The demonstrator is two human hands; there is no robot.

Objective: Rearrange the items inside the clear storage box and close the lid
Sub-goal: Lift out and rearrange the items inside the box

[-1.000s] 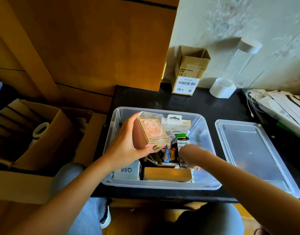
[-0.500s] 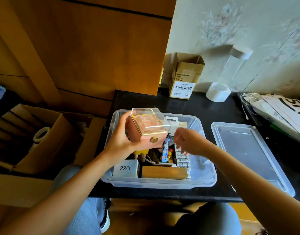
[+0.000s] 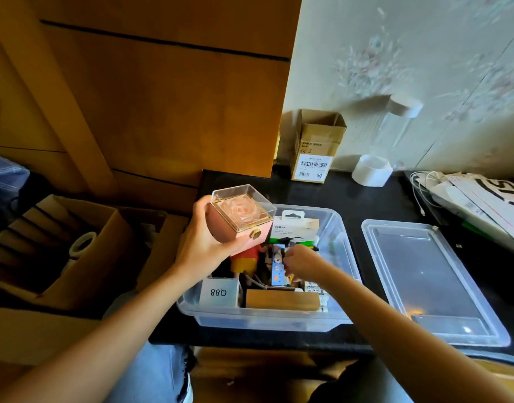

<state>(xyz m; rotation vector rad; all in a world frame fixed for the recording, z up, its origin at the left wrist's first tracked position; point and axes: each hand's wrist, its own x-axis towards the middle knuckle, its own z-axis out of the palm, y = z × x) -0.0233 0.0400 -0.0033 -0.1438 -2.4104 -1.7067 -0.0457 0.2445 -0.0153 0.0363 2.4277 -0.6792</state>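
The clear storage box (image 3: pixel 267 318) sits on the black tabletop (image 3: pixel 337 193), at its near edge. Its lid (image 3: pixel 433 283) is off and lies flat on the tabletop just to the right of the box.

The left hand (image 3: pixel 203 242) is up above the back left corner of the box. Its fingers curl around a pink rose box (image 3: pixel 241 219) with a see-through top and a small gold knob on the front. The pink rose box is tilted and does not touch the things below it.

The right hand (image 3: pixel 299 264) is down inside the storage box, near the middle. Its fingers are bent and pinch a thin blue strip with little pictures (image 3: pixel 278 267) that stands up among the other things.

Inside the storage box, at the front, lie a white box marked Q88 (image 3: pixel 219 292) on the left and a wooden block (image 3: pixel 282 299) beside it. At the back stands a white Belkin pack (image 3: pixel 296 226). A red and yellow toy (image 3: pixel 245 258) is under the pink rose box.

Behind the storage box, by the wall, stand a small cardboard box with a barcode (image 3: pixel 315 146) and a white tape roll (image 3: pixel 372 170). To the left of the storage box, lower down, is a big open cardboard box (image 3: pixel 75 245).
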